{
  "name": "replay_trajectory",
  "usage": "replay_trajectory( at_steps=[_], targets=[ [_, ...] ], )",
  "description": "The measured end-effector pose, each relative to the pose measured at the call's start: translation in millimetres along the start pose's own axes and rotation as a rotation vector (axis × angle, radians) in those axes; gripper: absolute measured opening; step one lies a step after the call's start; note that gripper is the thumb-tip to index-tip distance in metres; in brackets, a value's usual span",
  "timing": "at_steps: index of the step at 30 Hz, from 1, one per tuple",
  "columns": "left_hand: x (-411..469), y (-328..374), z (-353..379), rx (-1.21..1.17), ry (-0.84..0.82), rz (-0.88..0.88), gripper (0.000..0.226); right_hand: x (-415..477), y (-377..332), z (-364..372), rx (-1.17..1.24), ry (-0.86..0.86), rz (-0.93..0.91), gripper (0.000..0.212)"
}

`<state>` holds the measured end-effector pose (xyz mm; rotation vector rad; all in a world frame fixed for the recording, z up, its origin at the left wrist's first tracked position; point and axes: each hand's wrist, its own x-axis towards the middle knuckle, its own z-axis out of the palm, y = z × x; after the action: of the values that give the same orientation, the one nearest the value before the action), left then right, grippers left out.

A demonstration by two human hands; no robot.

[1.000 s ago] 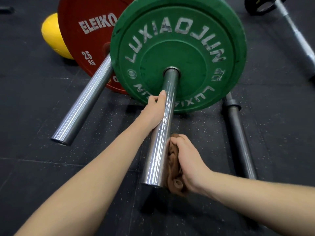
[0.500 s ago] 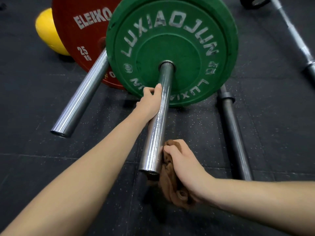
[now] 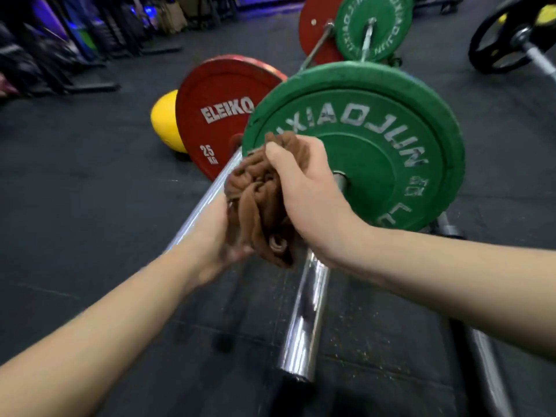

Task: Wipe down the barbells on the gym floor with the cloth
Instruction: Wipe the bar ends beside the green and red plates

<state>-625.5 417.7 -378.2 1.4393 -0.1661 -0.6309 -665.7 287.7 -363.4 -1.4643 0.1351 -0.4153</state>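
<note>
A bunched brown cloth (image 3: 258, 191) is held up in front of the green plate (image 3: 391, 145), above the chrome sleeve (image 3: 304, 320) of the nearest barbell. My right hand (image 3: 307, 194) grips the cloth from the right, thumb on top. My left hand (image 3: 216, 236) is under and behind the cloth, touching its lower folds; its fingers are hidden. A second barbell with a red 25 kg plate (image 3: 216, 115) lies to the left, its chrome sleeve (image 3: 204, 203) passing behind my left hand.
A yellow ball (image 3: 164, 121) sits behind the red plate. A dark bar (image 3: 487, 350) lies on the floor at right. More plates, red (image 3: 316, 28), green (image 3: 373, 25) and black (image 3: 508, 34), stand further back. Racked equipment lines the far left.
My left hand let go of the green-plate sleeve and came to the cloth. My right hand lifted the cloth off the sleeve's end. My view tilted up, showing more of the gym.
</note>
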Motion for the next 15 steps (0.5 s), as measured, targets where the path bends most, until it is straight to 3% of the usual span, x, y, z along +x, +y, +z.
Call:
replay_trajectory(
  at_steps=[3,7,10,12,15],
  targets=[
    [-19,37,-51,-0.073,-0.043,-0.159,0.07,18,7,46,-0.036,-0.187,-0.055,0.039],
    [-31,53,-88,-0.027,0.175,-0.089,0.037,29,16,94,-0.006,-0.459,0.023,0.08],
    [-15,60,-116,0.063,0.294,-0.075,0.037,47,22,90,-0.158,-0.607,0.035,0.074],
    [10,65,-133,0.168,0.374,-0.065,0.038,63,32,73,-0.288,-0.611,0.059,0.053],
    [55,70,-154,0.228,0.457,0.029,0.039,85,49,54,-0.57,-0.455,0.038,0.057]
  ],
)
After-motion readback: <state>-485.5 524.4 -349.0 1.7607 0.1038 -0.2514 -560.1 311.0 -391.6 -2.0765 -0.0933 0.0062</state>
